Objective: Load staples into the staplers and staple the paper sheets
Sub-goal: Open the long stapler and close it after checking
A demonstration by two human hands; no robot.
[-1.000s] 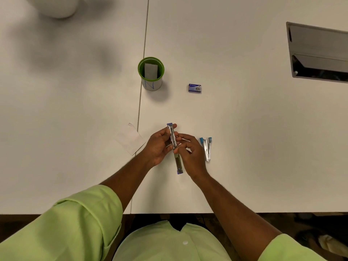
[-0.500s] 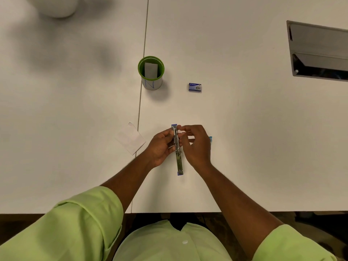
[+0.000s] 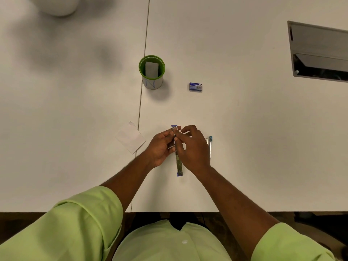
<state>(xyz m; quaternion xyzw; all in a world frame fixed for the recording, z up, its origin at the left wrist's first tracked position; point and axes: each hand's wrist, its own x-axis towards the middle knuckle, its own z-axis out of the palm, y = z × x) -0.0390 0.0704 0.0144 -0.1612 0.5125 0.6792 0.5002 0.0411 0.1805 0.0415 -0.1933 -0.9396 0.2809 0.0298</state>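
A slim blue-and-metal stapler (image 3: 178, 164), swung out flat, lies lengthwise between my hands. My left hand (image 3: 160, 146) grips its far half from the left. My right hand (image 3: 192, 147) rests against it from the right, fingertips pinched at the far blue end; whether they hold staples is hidden. A second stapler (image 3: 210, 146) with a light-blue tip lies partly open just right of my right hand. A small blue staple box (image 3: 195, 86) sits farther back. Small white paper sheets (image 3: 130, 137) lie left of my left hand.
A green-rimmed cup (image 3: 151, 72) holding a grey block stands behind the hands, beside the table seam (image 3: 143, 72). A recessed metal hatch (image 3: 318, 53) is set into the table at far right. A white rounded object (image 3: 56, 5) is at the far left. The near table edge (image 3: 169, 211) is close to my body.
My right hand has moved up along the stapler to its far end, now covering most of the second stapler. The stapler has turned straighter; my left hand keeps its grip.
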